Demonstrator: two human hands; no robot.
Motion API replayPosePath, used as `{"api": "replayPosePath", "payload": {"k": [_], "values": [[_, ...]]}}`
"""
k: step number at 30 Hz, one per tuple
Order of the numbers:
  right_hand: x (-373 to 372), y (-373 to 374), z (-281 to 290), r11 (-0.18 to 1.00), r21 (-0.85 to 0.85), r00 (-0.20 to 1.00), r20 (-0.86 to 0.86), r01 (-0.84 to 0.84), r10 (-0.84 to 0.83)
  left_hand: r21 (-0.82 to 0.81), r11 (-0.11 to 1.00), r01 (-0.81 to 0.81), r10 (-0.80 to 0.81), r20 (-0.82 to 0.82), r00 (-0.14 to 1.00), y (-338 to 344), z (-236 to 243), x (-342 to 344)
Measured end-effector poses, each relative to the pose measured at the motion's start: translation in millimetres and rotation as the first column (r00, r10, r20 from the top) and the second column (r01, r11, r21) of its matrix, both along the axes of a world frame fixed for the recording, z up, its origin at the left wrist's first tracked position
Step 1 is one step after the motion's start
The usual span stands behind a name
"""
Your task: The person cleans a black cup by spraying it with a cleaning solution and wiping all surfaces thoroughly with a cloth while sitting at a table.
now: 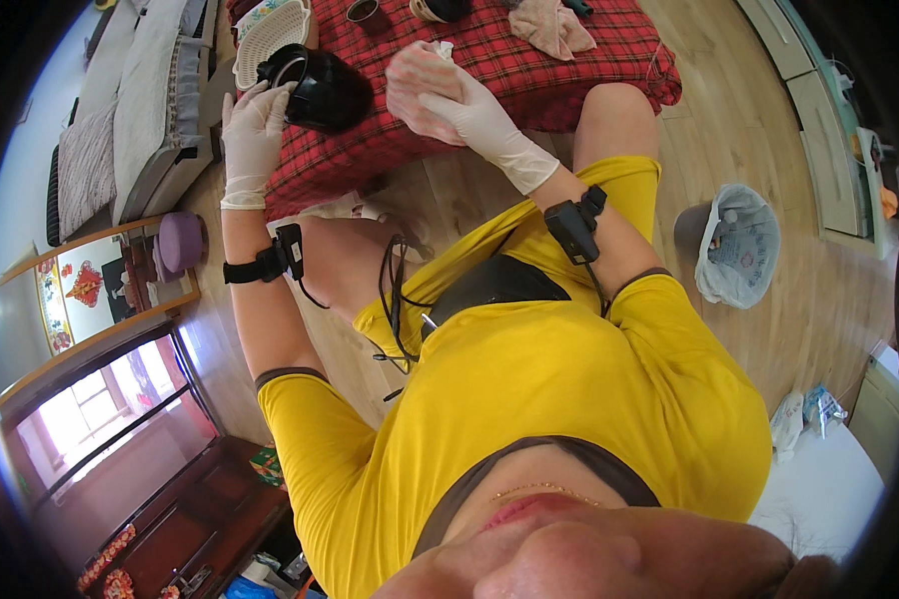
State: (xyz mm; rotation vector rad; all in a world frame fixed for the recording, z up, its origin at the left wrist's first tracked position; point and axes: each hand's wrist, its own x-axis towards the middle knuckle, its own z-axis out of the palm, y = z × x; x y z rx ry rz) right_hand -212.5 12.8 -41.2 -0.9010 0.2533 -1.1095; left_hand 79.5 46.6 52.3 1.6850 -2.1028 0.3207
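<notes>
My left hand (253, 145), in a thin white glove, grips a glossy black rounded pot (332, 92) at its left side. The pot is tilted over the near edge of the table, and whether it is a kettle or a jug I cannot tell. A pale pink and white striped cloth (422, 92) is bunched in my right hand (474, 112), also gloved, with the thumb across it. The cloth is a short way right of the pot, apart from it. My right fingertips are hidden by the cloth.
On the table's red plaid tablecloth (514, 65) stand a cream plastic basket (270, 42), a small dark cup (362, 10) and a crumpled pinkish-beige towel (551, 28). A lined waste bin (737, 245) stands on the floor at right. Black cables (398, 299) hang between my arms.
</notes>
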Motion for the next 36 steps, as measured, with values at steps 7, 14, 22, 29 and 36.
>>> {"api": "replayPosePath", "payload": {"k": [7,14,22,29,36], "values": [[83.0,-46.3,52.3,0.250,-0.963,0.728,-0.098,0.103,-0.678,-0.023,0.992,0.123,-0.124,-0.296,0.947,-8.5,-19.4,4.3],[82.0,-28.3,24.9,0.231,-0.971,0.702,-0.121,0.062,-0.701,0.049,0.998,0.050,-0.033,-0.294,0.955,1.2,-16.2,0.0],[63.1,-19.1,-31.1,0.328,-0.944,0.605,-0.272,-0.019,-0.748,-0.003,0.999,0.039,-0.038,-0.351,0.936,-5.5,-14.9,-8.0],[60.5,-17.6,-16.7,0.846,-0.470,0.898,-0.214,0.251,-0.385,-0.002,0.999,0.051,-0.050,-0.258,0.965,-2.0,-20.1,0.9],[100.4,-23.7,21.6,0.952,-0.293,0.995,0.065,0.090,-0.074,-0.029,0.999,0.032,-0.038,-0.267,0.963,-2.5,-22.0,-4.3]]}}
